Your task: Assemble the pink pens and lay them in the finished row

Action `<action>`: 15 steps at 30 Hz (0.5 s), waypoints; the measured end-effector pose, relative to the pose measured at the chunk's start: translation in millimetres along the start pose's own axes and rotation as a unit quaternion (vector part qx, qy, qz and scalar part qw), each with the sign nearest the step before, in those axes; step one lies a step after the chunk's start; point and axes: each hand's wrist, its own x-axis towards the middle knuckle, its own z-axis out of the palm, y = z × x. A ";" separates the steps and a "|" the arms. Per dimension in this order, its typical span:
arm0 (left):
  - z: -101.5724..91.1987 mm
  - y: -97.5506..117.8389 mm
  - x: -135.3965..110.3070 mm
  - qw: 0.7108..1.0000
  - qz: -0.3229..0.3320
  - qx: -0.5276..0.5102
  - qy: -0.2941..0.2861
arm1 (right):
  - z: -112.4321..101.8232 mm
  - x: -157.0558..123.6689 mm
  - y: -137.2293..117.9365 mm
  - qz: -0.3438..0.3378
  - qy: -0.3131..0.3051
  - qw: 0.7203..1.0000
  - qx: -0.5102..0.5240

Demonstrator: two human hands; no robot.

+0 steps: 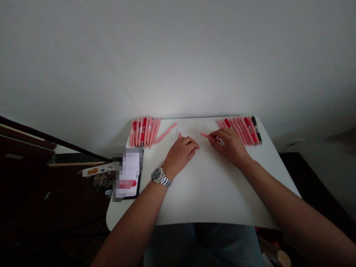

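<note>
1. The white table (205, 193) carries everything; its near edge is hidden partly by the person's forearms and lap.
2. A flat dark object (128, 174) lies at the left edge of the table; its face is blurred out, so it is hard to say what it is.
3. The left row of pens (144, 131) lies at the far left corner, about nine pieces, pink and red; the exact count is not sure because they touch each other. One loose pink pen (166, 132) lies tilted just beside this row.
4. The right row of pens (242, 129) lies at the far right corner, about nine or ten, one of them black.
5. The left hand (181, 151), with a wristwatch (160, 176), is loosely curled on the table; a small pink piece (179, 135) shows just beyond its fingers, mostly hidden.
6. The right hand (229, 142) grasps a pink pen (206, 135) near the far edge; the tip points toward the left hand.
</note>
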 end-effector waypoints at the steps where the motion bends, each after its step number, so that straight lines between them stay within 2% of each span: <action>1: 0.1 0.1 0.1 1.000 -0.001 0.000 0.000 | 0.2 -0.1 -0.1 -0.001 0.001 1.000 0.000; 9: -0.1 0.9 0.4 1.000 -0.011 0.007 0.002 | 0.8 -0.2 -0.2 0.000 0.002 1.000 -0.001; 15: -1.5 3.6 0.3 0.998 -0.036 -0.033 0.045 | 1.3 -0.2 -0.1 -0.004 0.000 1.000 0.003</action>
